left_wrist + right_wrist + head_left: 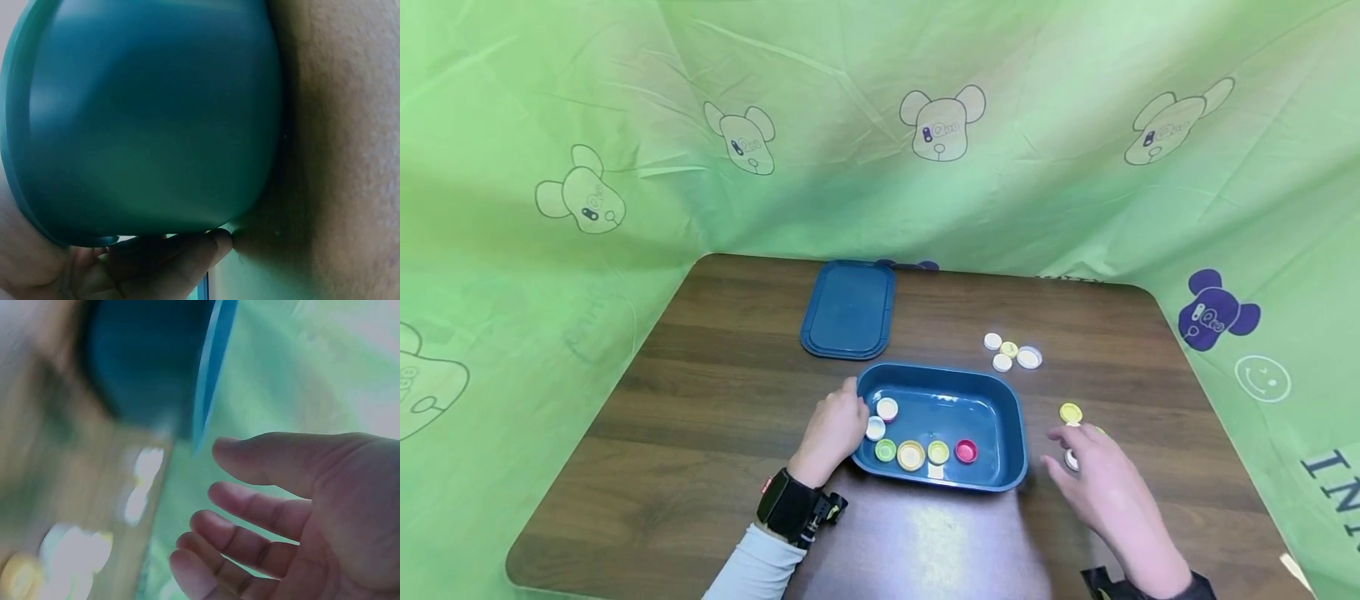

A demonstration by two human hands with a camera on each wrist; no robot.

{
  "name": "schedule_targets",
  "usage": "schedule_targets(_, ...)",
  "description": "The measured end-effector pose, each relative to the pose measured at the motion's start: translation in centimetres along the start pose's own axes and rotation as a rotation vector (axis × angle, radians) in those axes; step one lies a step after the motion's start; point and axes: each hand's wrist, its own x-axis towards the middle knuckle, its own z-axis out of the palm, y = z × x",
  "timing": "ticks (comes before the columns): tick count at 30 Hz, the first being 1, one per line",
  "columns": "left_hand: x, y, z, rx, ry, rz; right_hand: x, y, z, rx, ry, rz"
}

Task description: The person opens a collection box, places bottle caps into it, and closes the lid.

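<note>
A blue tray [1000, 417] holding bottle caps is gripped at its left rim by the left hand [833, 429], fingers curled over the edge. The right hand [1093, 479], fingers loosely spread, is held over a white cap [1071, 460] on the table [700, 417], just right of the tray.

R wrist view blurred; caps [140, 484] just smears. White cap [1071, 459] half hidden under right hand [1101, 483].

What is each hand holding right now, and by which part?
The left hand holds the blue tub by its left rim. The right hand is open above the bottle caps, holding nothing.
</note>
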Motion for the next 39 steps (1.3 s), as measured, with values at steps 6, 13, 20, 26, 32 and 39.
schedule_targets(6,0.0,0.1,0.0,0.008,-0.001,0.001,-2.0,5.4,0.0,-0.041,-0.036,0.079)
schedule_targets(13,-0.2,0.2,-0.2,0.003,-0.003,0.003,-3.9,8.7,0.3,-0.064,-0.144,0.156)
schedule_targets(20,-0.2,0.2,-0.2,0.007,0.002,0.010,-4.6,9.3,1.0,-0.061,-0.217,0.210)
schedule_targets(26,-0.2,0.1,-0.1,0.001,0.005,0.007,-4.8,9.3,1.5,-0.061,-0.215,0.205)
schedule_targets(32,-0.3,0.0,0.0,0.001,0.014,0.016,-5.0,9.2,1.6,-0.052,-0.229,0.202)
schedule_targets(39,-0.4,0.0,0.0,0.010,0.028,0.027,-4.4,7.6,0.7,-0.059,-0.121,0.143)
